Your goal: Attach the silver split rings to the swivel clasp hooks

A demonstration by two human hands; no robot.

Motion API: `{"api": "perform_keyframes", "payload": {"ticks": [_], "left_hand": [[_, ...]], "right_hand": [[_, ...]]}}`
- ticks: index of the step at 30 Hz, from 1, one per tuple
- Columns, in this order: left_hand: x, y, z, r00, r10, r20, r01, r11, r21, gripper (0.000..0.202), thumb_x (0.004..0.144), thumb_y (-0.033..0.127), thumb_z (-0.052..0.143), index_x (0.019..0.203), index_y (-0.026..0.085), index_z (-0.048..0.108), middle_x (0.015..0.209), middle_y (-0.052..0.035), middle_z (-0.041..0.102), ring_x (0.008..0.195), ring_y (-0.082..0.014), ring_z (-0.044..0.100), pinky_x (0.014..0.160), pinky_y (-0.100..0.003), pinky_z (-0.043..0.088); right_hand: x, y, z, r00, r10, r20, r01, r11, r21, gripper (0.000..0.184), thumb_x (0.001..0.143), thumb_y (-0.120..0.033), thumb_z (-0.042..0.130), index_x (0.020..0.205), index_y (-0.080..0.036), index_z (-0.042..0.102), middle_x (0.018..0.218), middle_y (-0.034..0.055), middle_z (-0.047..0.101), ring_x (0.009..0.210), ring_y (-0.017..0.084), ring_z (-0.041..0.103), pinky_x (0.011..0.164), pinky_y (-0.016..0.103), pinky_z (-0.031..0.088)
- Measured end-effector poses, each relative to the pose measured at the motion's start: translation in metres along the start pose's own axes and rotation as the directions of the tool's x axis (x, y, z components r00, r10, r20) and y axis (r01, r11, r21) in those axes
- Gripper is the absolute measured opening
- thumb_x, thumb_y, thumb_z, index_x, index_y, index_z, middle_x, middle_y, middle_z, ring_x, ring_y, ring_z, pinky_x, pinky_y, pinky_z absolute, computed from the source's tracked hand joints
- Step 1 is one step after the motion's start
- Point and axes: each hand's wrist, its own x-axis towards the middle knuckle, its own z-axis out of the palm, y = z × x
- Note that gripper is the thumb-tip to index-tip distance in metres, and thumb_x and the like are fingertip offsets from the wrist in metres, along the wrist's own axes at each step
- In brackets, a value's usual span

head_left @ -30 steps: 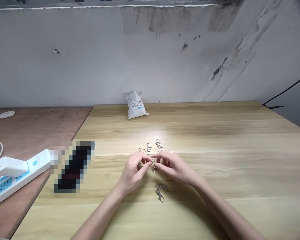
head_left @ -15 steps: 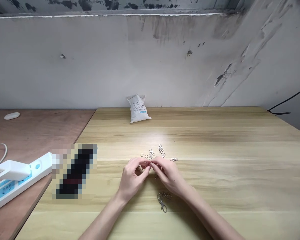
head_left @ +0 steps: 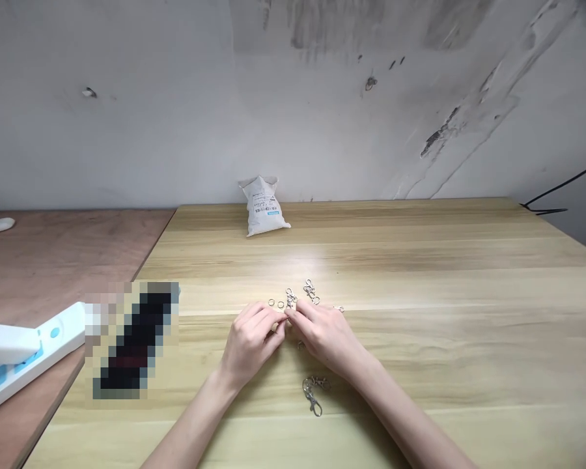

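My left hand (head_left: 251, 340) and my right hand (head_left: 326, 333) meet fingertip to fingertip over the table, both closed in a pinch. Whatever lies between the fingertips is too small and covered to make out. Just beyond them are two small metal rings, a left one (head_left: 271, 302) and a right one (head_left: 280, 305). Silver swivel clasps (head_left: 310, 290) lie in a small group behind my right hand, with another clasp (head_left: 290, 295) nearer the fingertips. Closer to me, between my forearms, rests a pair of linked-looking lobster clasps (head_left: 314, 398). A small metal piece (head_left: 301, 345) shows partly under my right hand.
A white printed pouch (head_left: 265, 212) stands at the table's back edge by the wall. Left of my hands is a blurred-out dark object (head_left: 139, 339). A power strip (head_left: 53, 348) with a white plug lies on the brown table (head_left: 78, 260) at left.
My view has tilted down and shifted slightly right. The left fingers have closed in, hiding rings that showed between thumb and forefinger. Both hands stay together.
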Motion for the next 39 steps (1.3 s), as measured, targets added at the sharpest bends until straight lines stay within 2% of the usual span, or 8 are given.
{"api": "perform_keyframes", "payload": {"ticks": [8, 15, 21, 25, 27, 30, 33, 39], "left_hand": [[0.000, 0.002, 0.000, 0.998, 0.061, -0.014, -0.059, 0.991, 0.123, 0.011, 0.089, 0.013, 0.052, 0.085, 0.018, 0.062, 0.072, -0.0019, 0.063, 0.070, -0.0161, 0.057, 0.066, -0.029, 0.043], [-0.001, 0.003, 0.002, 0.999, -0.002, -0.032, 0.006, 0.994, 0.114, 0.011, 0.089, 0.014, 0.052, 0.086, 0.018, 0.061, 0.070, -0.0010, 0.064, 0.069, -0.0158, 0.058, 0.069, -0.030, 0.043], [0.001, 0.005, 0.003, 0.999, -0.014, -0.047, 0.020, 0.992, 0.124, 0.011, 0.090, 0.015, 0.051, 0.088, 0.018, 0.062, 0.078, -0.0023, 0.069, 0.073, -0.0168, 0.061, 0.073, -0.032, 0.043], [0.000, 0.006, 0.004, 0.998, -0.034, -0.059, 0.042, 0.991, 0.130, 0.010, 0.090, 0.015, 0.052, 0.089, 0.017, 0.062, 0.082, -0.0032, 0.071, 0.076, -0.0179, 0.062, 0.075, -0.034, 0.043], [-0.001, 0.007, 0.004, 0.997, -0.046, -0.062, 0.054, 0.990, 0.133, 0.011, 0.091, 0.014, 0.051, 0.091, 0.017, 0.061, 0.083, -0.0036, 0.071, 0.077, -0.0177, 0.062, 0.076, -0.034, 0.043], [-0.003, 0.005, 0.002, 0.999, -0.033, -0.034, 0.038, 0.991, 0.131, 0.010, 0.089, 0.013, 0.052, 0.091, 0.017, 0.061, 0.081, -0.0029, 0.069, 0.077, -0.0172, 0.060, 0.076, -0.034, 0.042], [-0.005, 0.001, -0.002, 0.999, 0.019, 0.028, -0.022, 0.994, 0.109, 0.008, 0.085, 0.013, 0.054, 0.084, 0.017, 0.060, 0.074, -0.0017, 0.064, 0.077, -0.0168, 0.057, 0.077, -0.033, 0.042], [-0.009, -0.003, -0.006, 0.979, 0.137, 0.152, -0.146, 0.988, 0.052, 0.006, 0.076, 0.012, 0.056, 0.074, 0.017, 0.058, 0.080, -0.0036, 0.062, 0.083, -0.0176, 0.055, 0.080, -0.031, 0.043]], "right_hand": [[-0.003, -0.001, 0.003, 0.995, 0.102, -0.002, -0.101, 0.982, 0.157, 0.020, 0.095, -0.021, 0.044, 0.094, -0.017, 0.063, 0.087, 0.0045, 0.060, 0.057, 0.009, 0.046, 0.049, 0.022, 0.026], [-0.005, 0.003, 0.006, 0.986, 0.100, -0.137, -0.067, 0.972, 0.225, 0.025, 0.099, -0.021, 0.042, 0.095, -0.018, 0.066, 0.076, 0.0033, 0.063, 0.059, 0.011, 0.052, 0.050, 0.023, 0.030], [-0.007, -0.004, 0.012, 0.954, 0.183, -0.239, -0.088, 0.929, 0.360, 0.018, 0.097, -0.018, 0.046, 0.096, -0.016, 0.064, 0.076, 0.0047, 0.065, 0.065, 0.012, 0.058, 0.061, 0.023, 0.045], [-0.007, -0.015, 0.010, 0.948, 0.179, -0.263, -0.007, 0.840, 0.543, 0.013, 0.093, -0.014, 0.049, 0.092, -0.018, 0.061, 0.084, 0.0066, 0.066, 0.071, 0.014, 0.061, 0.064, 0.025, 0.049], [-0.009, -0.019, 0.008, 0.956, 0.147, -0.254, 0.023, 0.825, 0.565, 0.012, 0.092, -0.013, 0.049, 0.090, -0.018, 0.060, 0.085, 0.0067, 0.065, 0.068, 0.013, 0.059, 0.061, 0.024, 0.048], [-0.014, -0.014, 0.007, 0.962, 0.175, -0.211, -0.037, 0.845, 0.534, 0.014, 0.091, -0.013, 0.048, 0.086, -0.018, 0.060, 0.077, 0.0042, 0.062, 0.060, 0.011, 0.054, 0.056, 0.023, 0.045], [-0.019, 0.000, 0.008, 0.969, 0.196, -0.152, -0.104, 0.878, 0.468, 0.013, 0.091, -0.017, 0.050, 0.087, -0.018, 0.062, 0.078, 0.0042, 0.063, 0.057, 0.010, 0.052, 0.055, 0.022, 0.043], [-0.024, 0.017, 0.012, 0.984, 0.167, -0.060, -0.127, 0.901, 0.416, 0.012, 0.090, -0.021, 0.053, 0.085, -0.020, 0.064, 0.079, 0.0024, 0.064, 0.055, 0.009, 0.051, 0.052, 0.022, 0.038]]}}
